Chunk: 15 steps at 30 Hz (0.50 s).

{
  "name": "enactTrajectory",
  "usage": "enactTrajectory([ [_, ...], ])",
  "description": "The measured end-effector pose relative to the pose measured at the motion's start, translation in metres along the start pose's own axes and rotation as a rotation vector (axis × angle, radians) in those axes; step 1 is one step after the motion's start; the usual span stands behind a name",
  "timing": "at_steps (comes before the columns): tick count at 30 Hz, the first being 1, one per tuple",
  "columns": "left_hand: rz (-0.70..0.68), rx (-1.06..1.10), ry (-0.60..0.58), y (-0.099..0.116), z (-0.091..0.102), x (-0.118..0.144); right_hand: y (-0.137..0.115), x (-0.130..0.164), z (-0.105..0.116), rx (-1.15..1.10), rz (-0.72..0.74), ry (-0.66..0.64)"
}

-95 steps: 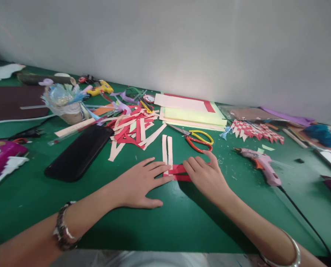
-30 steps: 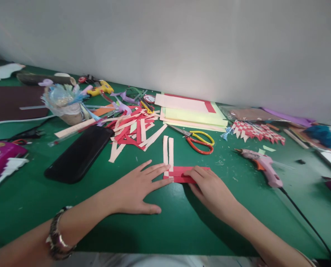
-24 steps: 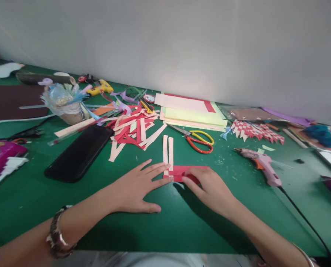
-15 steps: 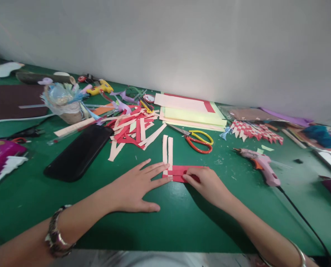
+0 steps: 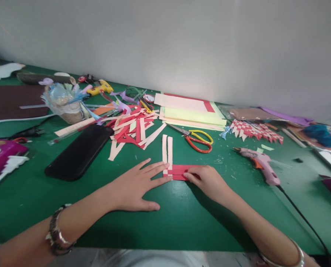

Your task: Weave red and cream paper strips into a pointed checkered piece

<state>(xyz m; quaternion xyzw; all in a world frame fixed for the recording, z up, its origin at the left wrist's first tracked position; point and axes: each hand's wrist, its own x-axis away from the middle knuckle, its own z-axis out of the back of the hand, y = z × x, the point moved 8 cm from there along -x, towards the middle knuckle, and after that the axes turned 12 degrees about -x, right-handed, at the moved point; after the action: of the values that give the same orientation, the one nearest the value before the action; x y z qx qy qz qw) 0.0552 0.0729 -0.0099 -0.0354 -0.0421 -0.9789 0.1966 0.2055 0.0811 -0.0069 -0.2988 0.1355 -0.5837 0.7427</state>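
Note:
My left hand lies spread on the green table, its fingertips pressing the left end of a small weave of paper strips. Two pale pink strips run upright, side by side, and cross the red paper strips, which lie sideways. A small checked patch shows where they cross, partly under my left fingers. My right hand is closed in a pinch on the red strips, to the right of the crossing. Its fingers hide the strips' right ends.
Beyond the hands lie scissors, a heap of red and pink strips and stacked paper sheets. A black case is at left. At right are a pink glue gun with its cord and a red-and-white woven piece.
Almost nothing differs. My left hand stays spread on the strips, and my right hand keeps its pinch with only a very slight shift.

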Motion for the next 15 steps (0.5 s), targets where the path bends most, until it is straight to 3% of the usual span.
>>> enactTrajectory([
  [7, -0.001, -0.020, 0.017, -0.0003, 0.0006, -0.0005, -0.0033, 0.0040, 0.0065, -0.047, 0.035, 0.035],
  [15, -0.002, -0.026, 0.018, -0.0001, 0.0010, 0.0002, -0.0005, 0.0041, 0.0067, -0.072, 0.009, -0.027],
])
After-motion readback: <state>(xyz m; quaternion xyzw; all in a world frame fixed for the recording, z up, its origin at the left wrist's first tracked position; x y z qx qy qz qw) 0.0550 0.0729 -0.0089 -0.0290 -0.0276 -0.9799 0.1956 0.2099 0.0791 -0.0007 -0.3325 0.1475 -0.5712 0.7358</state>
